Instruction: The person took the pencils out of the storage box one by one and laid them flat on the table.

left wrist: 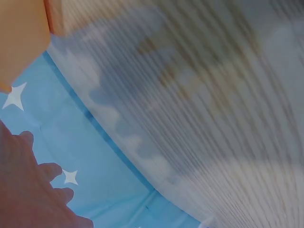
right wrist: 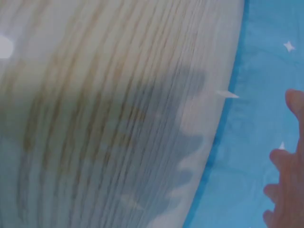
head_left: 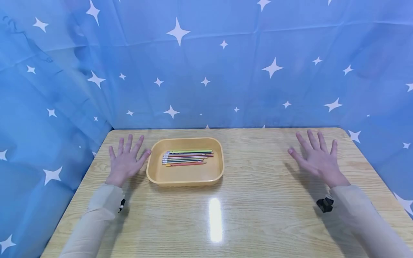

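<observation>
Sleeved forearms (head_left: 93,222) extended | left hand (head_left: 126,162) splayed beside tray (head_left: 185,175) | right hand (head_left: 319,162) splayed

tabletop (head_left: 258,218) glare (soft shadows)

Any print on the pencils (head_left: 187,158) is too small to read; wrist views crop the left hand (left wrist: 28,190) and right hand (right wrist: 290,190).

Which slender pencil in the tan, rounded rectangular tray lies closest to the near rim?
The orange-red pencil, bottommost in the head view; the other pencils all lie farther back.
</observation>
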Demonstrator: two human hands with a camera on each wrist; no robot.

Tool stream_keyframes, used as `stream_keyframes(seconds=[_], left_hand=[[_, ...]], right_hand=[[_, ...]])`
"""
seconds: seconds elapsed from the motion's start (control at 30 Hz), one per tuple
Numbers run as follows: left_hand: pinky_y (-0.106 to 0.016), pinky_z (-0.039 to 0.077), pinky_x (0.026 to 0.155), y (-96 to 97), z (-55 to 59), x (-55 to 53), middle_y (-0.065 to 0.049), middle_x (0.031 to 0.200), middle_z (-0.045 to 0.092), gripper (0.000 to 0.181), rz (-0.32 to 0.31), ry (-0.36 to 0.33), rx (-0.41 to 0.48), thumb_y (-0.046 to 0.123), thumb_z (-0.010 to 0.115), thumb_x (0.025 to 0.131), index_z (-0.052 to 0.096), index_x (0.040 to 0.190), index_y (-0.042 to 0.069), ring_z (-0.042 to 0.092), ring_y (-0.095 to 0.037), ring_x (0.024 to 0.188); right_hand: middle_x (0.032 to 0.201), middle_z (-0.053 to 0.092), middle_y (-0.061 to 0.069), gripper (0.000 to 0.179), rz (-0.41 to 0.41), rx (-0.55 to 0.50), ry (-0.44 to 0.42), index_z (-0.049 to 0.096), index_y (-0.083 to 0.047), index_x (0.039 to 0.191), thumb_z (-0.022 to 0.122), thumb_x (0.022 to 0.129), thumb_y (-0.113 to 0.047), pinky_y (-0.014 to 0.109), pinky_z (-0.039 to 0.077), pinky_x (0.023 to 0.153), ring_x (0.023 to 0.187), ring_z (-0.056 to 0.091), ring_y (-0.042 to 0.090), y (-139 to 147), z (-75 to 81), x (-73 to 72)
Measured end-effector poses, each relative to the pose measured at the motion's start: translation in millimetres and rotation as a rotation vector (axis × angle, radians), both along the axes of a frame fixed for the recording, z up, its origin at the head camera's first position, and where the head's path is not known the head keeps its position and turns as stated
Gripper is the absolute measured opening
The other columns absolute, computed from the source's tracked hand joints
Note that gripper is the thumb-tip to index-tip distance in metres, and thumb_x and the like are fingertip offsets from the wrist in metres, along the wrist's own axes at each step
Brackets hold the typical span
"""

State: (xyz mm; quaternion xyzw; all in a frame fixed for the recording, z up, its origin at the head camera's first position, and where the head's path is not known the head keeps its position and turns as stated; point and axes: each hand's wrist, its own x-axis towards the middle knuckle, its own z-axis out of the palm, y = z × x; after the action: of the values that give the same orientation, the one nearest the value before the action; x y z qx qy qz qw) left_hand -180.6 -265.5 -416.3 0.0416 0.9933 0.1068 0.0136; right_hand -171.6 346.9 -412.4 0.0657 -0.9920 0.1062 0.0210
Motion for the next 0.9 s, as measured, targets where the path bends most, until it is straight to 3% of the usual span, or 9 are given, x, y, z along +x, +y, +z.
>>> stream_keyframes(seconds=[0.27,0.57,0.9], left_hand=[[-0.069,-0.014,0.103,9.4,0.0,2.1,-0.019,0.159,-0.005,0.076,-0.026,0.003,0.033,0.065,0.022,0.097,0.006,0.157,0.022,-0.015,-0.041,0.142],[-0.072,-0.012,0.102,19.4,-2.1,9.9,-0.022,0.159,0.002,0.071,-0.121,-0.087,0.176,0.057,0.029,0.101,0.005,0.157,0.021,-0.003,-0.047,0.142],[-0.072,-0.006,0.103,25.8,-6.1,14.4,-0.024,0.158,0.002,0.092,-0.172,-0.168,0.345,0.052,0.049,0.096,-0.004,0.154,0.005,-0.001,-0.047,0.142]], right_hand=[[0.159,-0.005,0.019,0.079,0.036,-0.002,-0.035,0.006,-0.018,0.157,0.037,0.097,-0.06,0.067,-0.026,0.096,0.14,-0.018,0.043,-4,-5.1,4.5],[0.158,-0.007,0.021,0.078,0.102,-0.058,-0.07,0.002,-0.019,0.157,0.039,0.099,-0.054,0.068,-0.025,0.096,0.14,-0.017,0.043,-14,-10.2,11.1],[0.158,-0.005,0.023,0.075,0.134,-0.097,-0.08,0.007,-0.016,0.157,0.04,0.1,-0.051,0.067,-0.023,0.098,0.141,-0.01,0.045,-23,-10.6,14.8]])
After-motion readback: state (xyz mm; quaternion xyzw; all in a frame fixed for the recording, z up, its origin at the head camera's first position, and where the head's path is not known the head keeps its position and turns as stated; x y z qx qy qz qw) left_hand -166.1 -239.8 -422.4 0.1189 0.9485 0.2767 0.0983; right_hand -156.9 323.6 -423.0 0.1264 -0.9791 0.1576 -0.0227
